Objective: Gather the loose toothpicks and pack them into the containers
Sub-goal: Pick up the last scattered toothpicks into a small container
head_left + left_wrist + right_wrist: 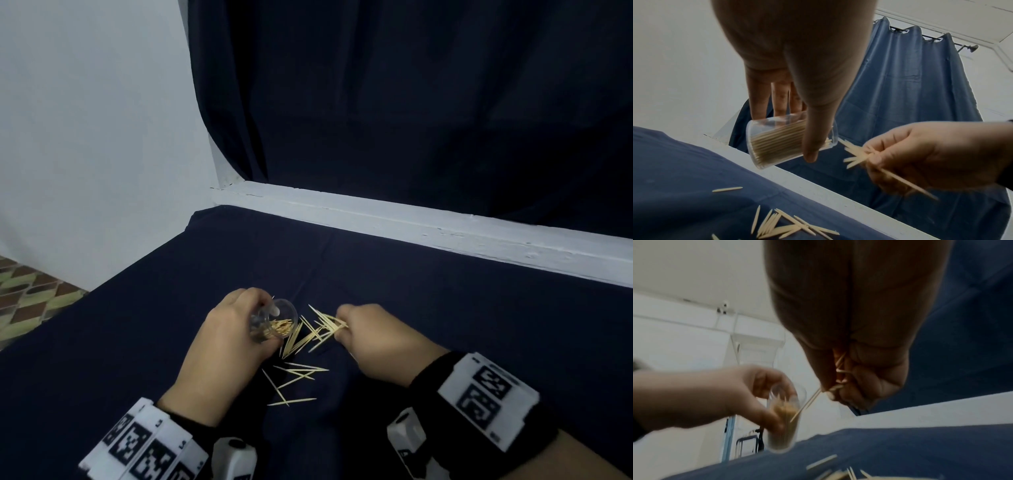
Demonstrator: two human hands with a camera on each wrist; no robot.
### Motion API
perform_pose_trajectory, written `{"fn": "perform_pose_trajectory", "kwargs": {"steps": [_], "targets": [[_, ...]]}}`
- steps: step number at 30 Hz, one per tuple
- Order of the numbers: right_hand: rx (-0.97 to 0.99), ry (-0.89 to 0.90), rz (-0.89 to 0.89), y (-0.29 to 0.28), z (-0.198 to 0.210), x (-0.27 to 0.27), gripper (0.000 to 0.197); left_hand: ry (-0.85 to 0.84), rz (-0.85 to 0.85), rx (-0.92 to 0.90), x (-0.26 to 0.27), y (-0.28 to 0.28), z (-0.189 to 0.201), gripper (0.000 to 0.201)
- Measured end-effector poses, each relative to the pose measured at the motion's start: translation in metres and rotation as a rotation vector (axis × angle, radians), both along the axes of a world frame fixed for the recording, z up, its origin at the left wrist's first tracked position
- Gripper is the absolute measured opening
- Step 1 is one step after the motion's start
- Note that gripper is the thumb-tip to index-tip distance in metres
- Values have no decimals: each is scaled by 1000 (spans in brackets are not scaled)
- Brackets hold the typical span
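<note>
Navy cloth (pixel 445 308) covers the table. Left hand (pixel 219 342) grips tilted clear container (pixel 777 142), lower centre, part-filled. Right hand (pixel 373 342) pinches a splayed toothpick bundle (pixel 857 154) beside its mouth. Loose toothpicks (pixel 298 373) lie below (light, stiff, sharp-tipped; best pinched mid-length, aligned).

- I sit at a table under a dark blue cloth (pixel 445 308).
- A white ledge (pixel 411 219) runs along its far edge.
- A blue curtain (pixel 910 89) hangs from a rod (pixel 931 38) behind it.
- A pale wall (pixel 85 137) stands to my left, with patterned floor (pixel 30 294) below.
</note>
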State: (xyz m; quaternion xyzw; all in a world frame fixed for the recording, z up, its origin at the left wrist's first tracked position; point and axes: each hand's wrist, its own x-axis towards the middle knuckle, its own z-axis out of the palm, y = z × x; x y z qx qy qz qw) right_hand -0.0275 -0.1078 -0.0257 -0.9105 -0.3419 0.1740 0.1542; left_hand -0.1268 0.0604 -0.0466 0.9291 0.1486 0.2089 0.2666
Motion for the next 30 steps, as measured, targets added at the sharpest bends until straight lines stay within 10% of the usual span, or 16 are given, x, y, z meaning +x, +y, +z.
{"fn": "perform_pose_trajectory", "kwargs": {"steps": [16, 30], "targets": [[-97, -289, 155, 26, 30, -16, 12, 59, -106, 117, 7, -12, -2, 38], [421, 93, -1, 19, 17, -6, 16, 57, -143, 81, 11, -13, -4, 39]]}}
